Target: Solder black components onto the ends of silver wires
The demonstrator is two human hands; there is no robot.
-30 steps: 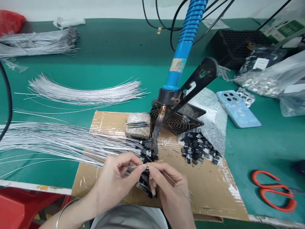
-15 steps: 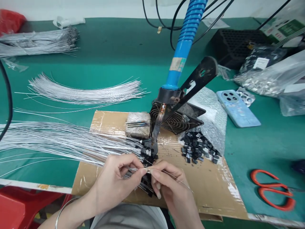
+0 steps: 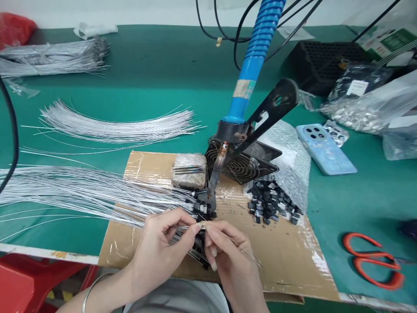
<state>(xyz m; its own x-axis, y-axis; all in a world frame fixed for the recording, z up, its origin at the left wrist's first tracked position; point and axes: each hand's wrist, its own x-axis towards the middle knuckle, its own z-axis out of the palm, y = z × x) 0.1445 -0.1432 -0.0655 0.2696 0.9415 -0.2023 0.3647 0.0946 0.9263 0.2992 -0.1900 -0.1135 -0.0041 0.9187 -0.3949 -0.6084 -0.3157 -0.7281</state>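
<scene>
Over the cardboard's front part, my left hand (image 3: pixel 166 245) is closed in a pinch on a thin wire. Right beside it, my right hand (image 3: pixel 233 250) pinches at the same spot, thumb against forefinger. A fine wire (image 3: pixel 257 260) trails out past the right hand's fingers toward the lower right. The fingertips hide where the pieces meet. Behind and under the hands lies a bundle of silvery-white wires (image 3: pixel 97 187), its right ends carrying small black end pieces (image 3: pixel 202 208). A hot-air gun (image 3: pixel 239 104) with a blue handle points its metal nozzle down just behind them.
The cardboard sheet (image 3: pixel 286 256) bears a wrapped block (image 3: pixel 189 169) and a heap of small black pieces (image 3: pixel 273 200). A round black grille (image 3: pixel 234 167) stands behind. Farther out are a phone (image 3: pixel 325 148), red-handled scissors (image 3: pixel 374 261), a second wire bundle (image 3: pixel 120 128) and plastic bags (image 3: pixel 361 113).
Both hands have risen slightly, still pinching together. The fine wire's trailing end has shifted a little. Elsewhere only a slight shift of the camera's view shows.
</scene>
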